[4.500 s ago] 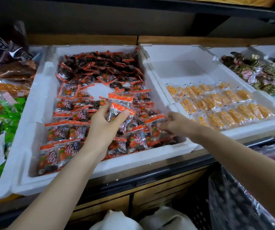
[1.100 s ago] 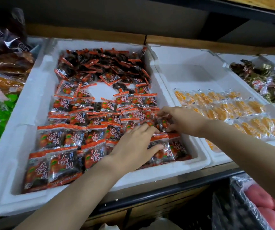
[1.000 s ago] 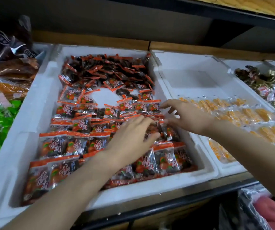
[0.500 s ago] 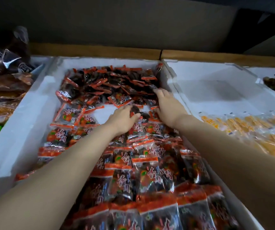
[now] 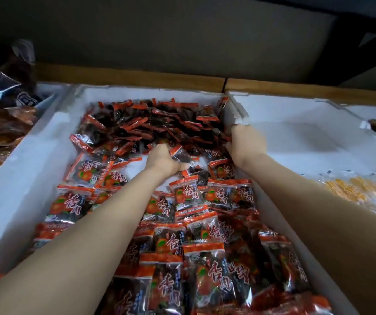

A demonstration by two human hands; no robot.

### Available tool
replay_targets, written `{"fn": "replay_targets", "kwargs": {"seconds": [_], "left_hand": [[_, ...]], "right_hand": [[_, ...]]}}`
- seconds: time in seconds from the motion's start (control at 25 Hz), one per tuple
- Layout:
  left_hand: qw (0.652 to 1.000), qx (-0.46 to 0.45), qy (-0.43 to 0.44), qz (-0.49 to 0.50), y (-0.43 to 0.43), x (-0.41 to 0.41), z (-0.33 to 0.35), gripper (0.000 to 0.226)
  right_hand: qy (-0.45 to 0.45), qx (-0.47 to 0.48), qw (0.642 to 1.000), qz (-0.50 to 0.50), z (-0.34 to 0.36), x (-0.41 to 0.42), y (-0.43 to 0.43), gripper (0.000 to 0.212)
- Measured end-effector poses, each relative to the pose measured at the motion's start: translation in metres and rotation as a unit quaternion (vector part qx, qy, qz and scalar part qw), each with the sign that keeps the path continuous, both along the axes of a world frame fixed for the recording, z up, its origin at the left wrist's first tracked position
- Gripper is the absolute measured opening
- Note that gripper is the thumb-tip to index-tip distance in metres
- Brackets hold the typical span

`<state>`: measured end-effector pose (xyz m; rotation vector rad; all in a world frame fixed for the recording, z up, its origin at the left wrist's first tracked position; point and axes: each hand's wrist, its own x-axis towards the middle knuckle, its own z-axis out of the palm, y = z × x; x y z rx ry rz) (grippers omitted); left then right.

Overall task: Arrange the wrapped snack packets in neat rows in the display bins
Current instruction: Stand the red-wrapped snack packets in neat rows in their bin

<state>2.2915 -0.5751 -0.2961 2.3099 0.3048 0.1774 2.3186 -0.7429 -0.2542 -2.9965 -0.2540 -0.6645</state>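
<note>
Well, both arms reach far into the middle bin [image 5: 35, 160], a white foam tray full of red packets [image 5: 189, 196]. At the near end the packets lie flat in overlapping rows; at the far end they sit in a loose heap [image 5: 159, 123]. The left hand [image 5: 162, 160] is at the heap's near edge, its grip curled round a few packets, thumb out to the right. The right hand [image 5: 246, 142] is further right, against the bin's right wall, fingers dug down into the heap; whether that grip holds anything I cannot tell. Just left of the left wrist a patch of bare bin floor shows. To the right, a second bin [image 5: 296, 133] holds yellow packets [image 5: 359, 189] at its near end. On the left, dark bags [image 5: 0, 87] lie piled. A wooden rail [image 5: 137, 76] runs behind the bins.
</note>
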Motion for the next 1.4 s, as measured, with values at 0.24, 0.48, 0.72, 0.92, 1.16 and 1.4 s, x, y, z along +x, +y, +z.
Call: {"fn": "replay_targets", "kwargs": {"seconds": [0.24,0.48,0.72,0.92,1.16,1.4], "left_hand": [[0.972,-0.122,-0.194,0.057,0.008,-0.025,0.021,0.018],[0.903,-0.402,-0.118,0.094,0.008,-0.061,0.037,0.01],[0.833,-0.552,-0.02,0.025,0.004,-0.104,0.044,0.03],[0.856,-0.515,-0.012,-0.053,0.008,-0.106,0.037,0.076],[0.869,-0.481,-0.091,0.071,0.01,-0.091,0.026,0.038],[0.876,-0.464,-0.099,0.083,0.028,-0.088,0.011,0.029]], "right_hand": [[-0.067,0.1,0.992,0.037,0.015,-0.006,-0.016,0.027],[-0.12,0.263,0.929,0.23,0.027,-0.083,0.025,0.009],[-0.116,0.062,0.93,0.342,-0.022,-0.123,0.018,0.012],[-0.017,0.089,0.931,0.354,-0.021,-0.114,0.001,0.012],[0.01,0.158,0.927,0.34,-0.016,-0.095,0.001,0.019],[0.116,0.139,0.982,0.056,-0.025,-0.026,0.002,0.05]]}}
